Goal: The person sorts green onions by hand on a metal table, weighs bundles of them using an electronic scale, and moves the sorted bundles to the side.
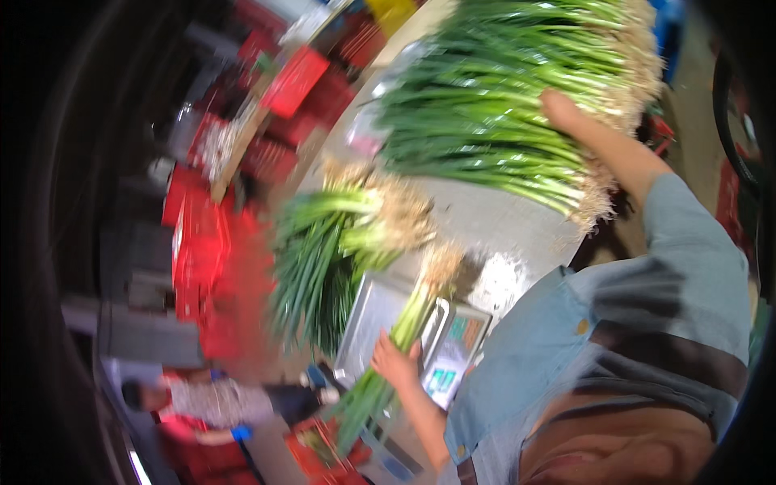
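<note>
My left hand point(395, 362) is closed around a small bunch of green onions point(412, 315), roots toward the table and green tops hanging past the scale's edge. This bunch lies over the metal pan point(376, 306) of a digital scale point(448, 364) with a lit display. On a large pile of green onions point(503, 103) rests my right hand point(561, 110), its fingers hidden among the stalks. A smaller heap of green onions point(327, 242) lies beside the scale, root ends toward the big pile.
Both piles lie on a metal-topped table point(497, 212). Red plastic crates point(203, 248) are stacked beyond it, some blurred. Another person point(224, 400) is at the lower left, near a red crate point(315, 448) on the floor. Something blue point(670, 36) stands by the table's far right end.
</note>
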Motion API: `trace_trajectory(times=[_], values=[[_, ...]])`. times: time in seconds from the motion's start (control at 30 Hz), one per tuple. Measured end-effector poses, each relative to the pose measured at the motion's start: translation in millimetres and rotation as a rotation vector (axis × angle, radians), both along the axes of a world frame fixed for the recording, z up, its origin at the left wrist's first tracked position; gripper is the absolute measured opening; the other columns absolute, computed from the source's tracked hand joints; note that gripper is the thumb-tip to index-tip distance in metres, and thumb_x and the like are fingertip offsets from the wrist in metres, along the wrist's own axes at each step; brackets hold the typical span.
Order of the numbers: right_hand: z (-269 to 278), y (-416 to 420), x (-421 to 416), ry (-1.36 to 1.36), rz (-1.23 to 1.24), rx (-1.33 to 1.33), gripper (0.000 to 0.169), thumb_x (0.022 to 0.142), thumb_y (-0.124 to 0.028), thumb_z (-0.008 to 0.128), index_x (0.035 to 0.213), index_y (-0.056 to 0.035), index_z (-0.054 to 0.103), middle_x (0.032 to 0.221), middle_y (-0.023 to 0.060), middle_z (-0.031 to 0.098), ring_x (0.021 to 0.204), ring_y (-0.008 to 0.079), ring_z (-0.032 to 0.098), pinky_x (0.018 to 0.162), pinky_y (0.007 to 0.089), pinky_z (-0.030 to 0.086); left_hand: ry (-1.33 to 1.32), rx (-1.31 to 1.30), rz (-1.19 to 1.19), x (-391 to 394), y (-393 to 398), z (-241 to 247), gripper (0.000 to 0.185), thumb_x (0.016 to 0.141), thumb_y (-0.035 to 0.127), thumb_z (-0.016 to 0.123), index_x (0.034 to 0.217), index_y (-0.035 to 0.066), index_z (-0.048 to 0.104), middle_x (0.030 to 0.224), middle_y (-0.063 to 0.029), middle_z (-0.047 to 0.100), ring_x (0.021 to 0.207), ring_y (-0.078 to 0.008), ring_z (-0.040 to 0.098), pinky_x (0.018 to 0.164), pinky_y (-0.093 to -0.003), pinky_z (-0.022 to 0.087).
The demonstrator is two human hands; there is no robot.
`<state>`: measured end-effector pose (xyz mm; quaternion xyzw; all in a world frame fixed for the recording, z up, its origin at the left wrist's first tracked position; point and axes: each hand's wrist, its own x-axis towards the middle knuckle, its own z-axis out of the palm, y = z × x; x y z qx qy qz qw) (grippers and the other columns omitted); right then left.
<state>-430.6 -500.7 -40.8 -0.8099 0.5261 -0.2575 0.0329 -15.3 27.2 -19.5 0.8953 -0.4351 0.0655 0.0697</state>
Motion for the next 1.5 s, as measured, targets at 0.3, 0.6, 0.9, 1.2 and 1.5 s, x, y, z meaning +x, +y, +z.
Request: trace_trajectory(times=[0.3,0.6,0.9,1.2,1.5], values=[[-2,-41,-11,-0.154,0.015,0.110,0.040,0.092,-0.030,0.059,0.123,-0.0048,0.057,0.079,0.0043,0.060,0.071,0.0106,0.054,0.066,0.0248,0.043,-0.124,-0.118,0.126,-27,36,18,0.090,0.059,0.032,0.082,0.136,0.009,0.042,0.132,-0.0172,0.044,0.127,-0.0366,0.036,0.106,-0.0563,0.024],[61,122,129,-0.902,0.618,0.459,0.036,0.098,-0.020,0.050,0.131,-0.0054,0.052,0.080,-0.0080,0.046,0.067,0.0004,0.038,0.057,0.0154,0.029,0.032,-0.481,-0.206,-95,27,18,0.055,0.069,0.018,0.073,0.120,0.006,0.055,0.117,-0.0144,0.052,0.114,-0.0345,0.048,0.098,-0.0495,0.036],[60,280,288,-0.350,1.305,0.046,0.023,0.088,-0.016,0.060,0.110,-0.0119,0.066,0.087,0.0073,0.058,0.074,0.0221,0.056,0.063,0.0353,0.047,-0.062,-0.579,-0.263,-103,5,33,0.056,0.066,0.014,0.074,0.117,0.007,0.054,0.119,-0.0161,0.049,0.113,-0.0384,0.047,0.094,-0.0513,0.037],[-4,176,217,-0.054,0.543,-0.148,0.047,0.084,-0.020,0.063,0.127,-0.0060,0.052,0.135,0.0156,0.044,0.125,0.0339,0.040,0.101,0.0436,0.037,0.016,-0.430,-0.073,-106,48,10,0.058,0.067,0.014,0.075,0.121,0.008,0.053,0.127,-0.0167,0.045,0.121,-0.0392,0.040,0.100,-0.0512,0.033],[-110,159,142,0.229,0.310,0.055,0.032,0.079,-0.015,0.067,0.108,-0.0044,0.061,0.144,0.0166,0.035,0.133,0.0330,0.032,0.106,0.0451,0.030,0.084,-0.478,-0.182,-116,48,10,0.046,0.068,0.012,0.073,0.111,0.006,0.058,0.123,-0.0162,0.048,0.121,-0.0382,0.042,0.099,-0.0503,0.033]])
